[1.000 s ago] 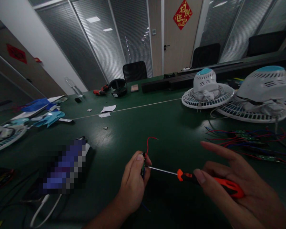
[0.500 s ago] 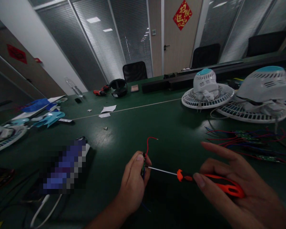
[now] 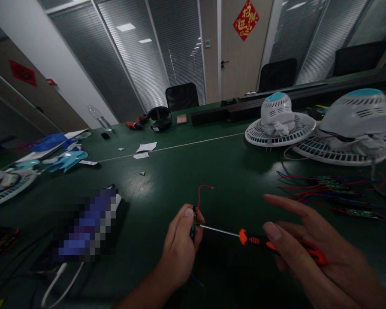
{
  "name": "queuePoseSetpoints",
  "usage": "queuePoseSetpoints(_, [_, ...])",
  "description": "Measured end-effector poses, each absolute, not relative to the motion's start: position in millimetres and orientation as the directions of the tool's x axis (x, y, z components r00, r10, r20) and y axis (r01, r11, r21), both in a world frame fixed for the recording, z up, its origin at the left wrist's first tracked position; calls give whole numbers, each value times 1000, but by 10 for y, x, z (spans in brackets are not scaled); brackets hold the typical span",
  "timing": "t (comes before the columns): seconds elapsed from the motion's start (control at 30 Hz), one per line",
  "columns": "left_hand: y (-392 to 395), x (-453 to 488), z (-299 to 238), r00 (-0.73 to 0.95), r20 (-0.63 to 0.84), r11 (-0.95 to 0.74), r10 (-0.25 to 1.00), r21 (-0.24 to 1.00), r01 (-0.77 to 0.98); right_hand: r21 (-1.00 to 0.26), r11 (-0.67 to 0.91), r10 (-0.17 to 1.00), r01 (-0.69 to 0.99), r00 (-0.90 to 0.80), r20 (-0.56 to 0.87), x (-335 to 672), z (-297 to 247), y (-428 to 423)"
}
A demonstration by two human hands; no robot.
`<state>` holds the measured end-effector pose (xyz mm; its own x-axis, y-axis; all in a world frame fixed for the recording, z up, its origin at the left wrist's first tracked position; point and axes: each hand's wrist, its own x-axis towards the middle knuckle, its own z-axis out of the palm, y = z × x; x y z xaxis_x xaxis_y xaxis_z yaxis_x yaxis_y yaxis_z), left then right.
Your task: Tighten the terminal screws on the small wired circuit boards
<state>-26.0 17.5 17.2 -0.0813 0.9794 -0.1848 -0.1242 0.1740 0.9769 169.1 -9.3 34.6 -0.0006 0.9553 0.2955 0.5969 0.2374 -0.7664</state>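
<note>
Between the thumb and fingers of my left hand [image 3: 182, 244] is a small green circuit board [image 3: 193, 227], held on edge and mostly hidden. A red wire [image 3: 199, 197] rises from its top, and a blue wire end shows below the hand. An orange and black screwdriver [image 3: 252, 239] lies level, its metal shaft reaching to the board; the exact contact point is too small to make out. My right hand [image 3: 318, 249] is closed around the screwdriver's handle, thumb across it, with the index finger stretched out above.
White fan housings [image 3: 279, 124] stand at the right, with several wired circuit boards [image 3: 360, 212] in front of them. A phone-like device [image 3: 90, 227] with a white cable lies at the left. Paper scraps [image 3: 147, 147], headphones [image 3: 159, 119] and a red power tool [image 3: 136, 124] lie farther back.
My right thumb and fingers have shifted on the screwdriver handle, the thumb now lying across more of it. My left hand and the board have stayed in place.
</note>
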Motion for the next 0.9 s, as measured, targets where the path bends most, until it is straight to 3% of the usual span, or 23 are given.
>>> queuePoseSetpoints(0.13, [170, -260, 179, -83, -190, 182, 978, 979, -91, -739, 291, 938, 608, -28, 346, 1688, 359, -113])
queuePoseSetpoints(0.4, [187, -265, 147, -58, -199, 190, 978, 973, -131, -814, 141, 956, 564, 137, 261, 1594, 421, -147])
queuePoseSetpoints(0.7, [176, -263, 141, -70, -178, 168, 981, 976, -138, -837, 155, 938, 524, 189, 292, 1583, 410, -155])
queuePoseSetpoints(0.9, [185, -246, 165, -73, -188, 179, 979, 976, -124, -836, 208, 965, 507, 34, 260, 1657, 370, -140])
